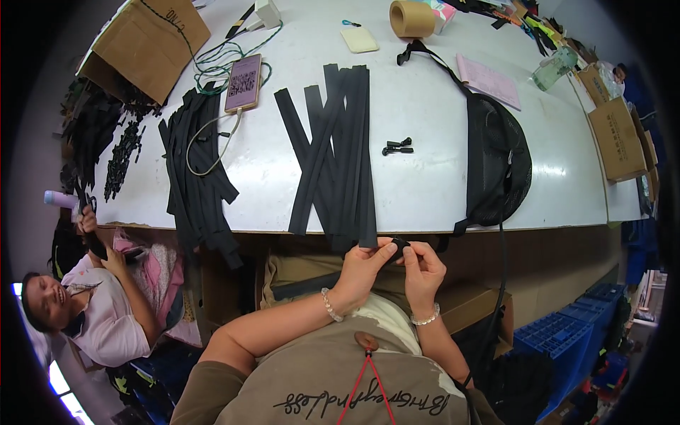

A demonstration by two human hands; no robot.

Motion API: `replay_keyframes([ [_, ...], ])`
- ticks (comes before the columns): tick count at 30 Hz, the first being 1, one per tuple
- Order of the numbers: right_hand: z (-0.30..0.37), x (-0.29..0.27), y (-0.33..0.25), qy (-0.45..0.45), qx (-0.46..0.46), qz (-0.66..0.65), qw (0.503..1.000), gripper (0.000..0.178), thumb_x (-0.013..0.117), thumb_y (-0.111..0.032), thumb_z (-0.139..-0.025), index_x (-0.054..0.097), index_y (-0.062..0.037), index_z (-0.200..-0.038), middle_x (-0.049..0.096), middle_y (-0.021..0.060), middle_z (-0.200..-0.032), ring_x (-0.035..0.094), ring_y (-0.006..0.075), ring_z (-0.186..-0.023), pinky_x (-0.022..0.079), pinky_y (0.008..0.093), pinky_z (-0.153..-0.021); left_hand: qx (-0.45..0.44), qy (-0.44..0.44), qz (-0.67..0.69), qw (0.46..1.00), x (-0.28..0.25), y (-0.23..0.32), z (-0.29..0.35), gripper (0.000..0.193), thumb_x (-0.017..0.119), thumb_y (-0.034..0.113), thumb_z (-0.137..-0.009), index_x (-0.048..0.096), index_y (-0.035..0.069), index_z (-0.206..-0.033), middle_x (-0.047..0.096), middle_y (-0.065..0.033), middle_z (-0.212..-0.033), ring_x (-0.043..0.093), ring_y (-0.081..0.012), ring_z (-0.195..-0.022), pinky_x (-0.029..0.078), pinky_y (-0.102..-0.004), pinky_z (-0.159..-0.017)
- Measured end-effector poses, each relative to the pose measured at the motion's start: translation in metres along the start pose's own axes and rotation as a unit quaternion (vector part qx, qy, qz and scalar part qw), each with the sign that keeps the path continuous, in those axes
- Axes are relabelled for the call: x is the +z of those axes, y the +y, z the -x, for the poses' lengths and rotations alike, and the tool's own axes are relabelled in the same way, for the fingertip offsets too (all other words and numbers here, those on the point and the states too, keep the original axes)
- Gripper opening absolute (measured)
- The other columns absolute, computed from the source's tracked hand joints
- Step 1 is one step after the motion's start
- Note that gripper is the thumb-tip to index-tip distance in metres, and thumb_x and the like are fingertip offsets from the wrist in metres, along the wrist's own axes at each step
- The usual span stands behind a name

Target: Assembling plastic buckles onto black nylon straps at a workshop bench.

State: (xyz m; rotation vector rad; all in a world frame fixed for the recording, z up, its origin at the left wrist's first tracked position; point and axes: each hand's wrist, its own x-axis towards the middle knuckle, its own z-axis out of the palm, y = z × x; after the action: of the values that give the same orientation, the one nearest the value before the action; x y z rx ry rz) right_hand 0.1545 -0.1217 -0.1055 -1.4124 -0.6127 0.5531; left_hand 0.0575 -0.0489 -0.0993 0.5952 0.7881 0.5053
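Just off the front edge of the table, my left hand (363, 272) and my right hand (423, 272) meet with fingers pinched together. Both grip a short black strap end (401, 248); the fingers partly cover it. Behind my left wrist runs a length of black strap (308, 285), and whether it belongs to the held piece is hidden. A pile of flat black straps (343, 149) lies right beyond my left hand, one strap reaching over the edge to its fingers. A few small black plastic pieces (398, 146) rest to the right of that pile.
Another strap pile (195, 163) overhangs the edge at left, near a phone (243, 83) with cables. A black mesh bag (496, 156) lies at right beside a pink pad (489, 81). Tape (411, 19) and a cardboard box (145, 49) stand farther back. A co-worker (106, 297) sits at left.
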Motion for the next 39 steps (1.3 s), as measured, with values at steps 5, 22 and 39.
replay_keyframes([
  [5, 0.000, -0.002, -0.004, -0.012, 0.058, -0.013, 0.998, 0.006, 0.060, 0.000, -0.086, 0.060, 0.0038, -0.091, 0.060, 0.0035, -0.082, 0.056, 0.0059, -0.065, 0.046, 0.0182, -0.056, -0.011, 0.010, -0.009, 1.000, 0.001, 0.002, -0.001, 0.014, 0.064, 0.012, -0.087, 0.063, 0.004, -0.098, 0.062, 0.0004, -0.090, 0.055, -0.0053, -0.085, 0.044, -0.0205, -0.077],
  [22, 0.000, -0.005, -0.019, -0.041, -0.110, 0.060, 0.991, 0.007, 0.059, 0.005, -0.083, 0.059, 0.0032, -0.090, 0.059, 0.0096, -0.083, 0.057, 0.0126, -0.065, 0.049, 0.0222, -0.055, 0.039, -0.089, 0.004, 0.995, 0.000, 0.006, 0.004, 0.011, 0.059, 0.009, -0.089, 0.062, 0.002, -0.097, 0.061, 0.0003, -0.093, 0.054, -0.0058, -0.088, 0.044, -0.0214, -0.081],
  [39, -0.006, -0.006, -0.055, -0.130, -0.090, 0.097, 0.983, 0.014, 0.070, 0.003, -0.073, 0.060, 0.0008, -0.083, 0.061, 0.0076, -0.074, 0.058, 0.0147, -0.065, 0.046, 0.0238, -0.059, 0.090, -0.126, -0.045, 0.987, 0.004, 0.036, 0.024, 0.015, 0.058, -0.001, -0.086, 0.060, 0.001, -0.101, 0.058, -0.0031, -0.098, 0.053, -0.0068, -0.089, 0.047, -0.0218, -0.079],
])
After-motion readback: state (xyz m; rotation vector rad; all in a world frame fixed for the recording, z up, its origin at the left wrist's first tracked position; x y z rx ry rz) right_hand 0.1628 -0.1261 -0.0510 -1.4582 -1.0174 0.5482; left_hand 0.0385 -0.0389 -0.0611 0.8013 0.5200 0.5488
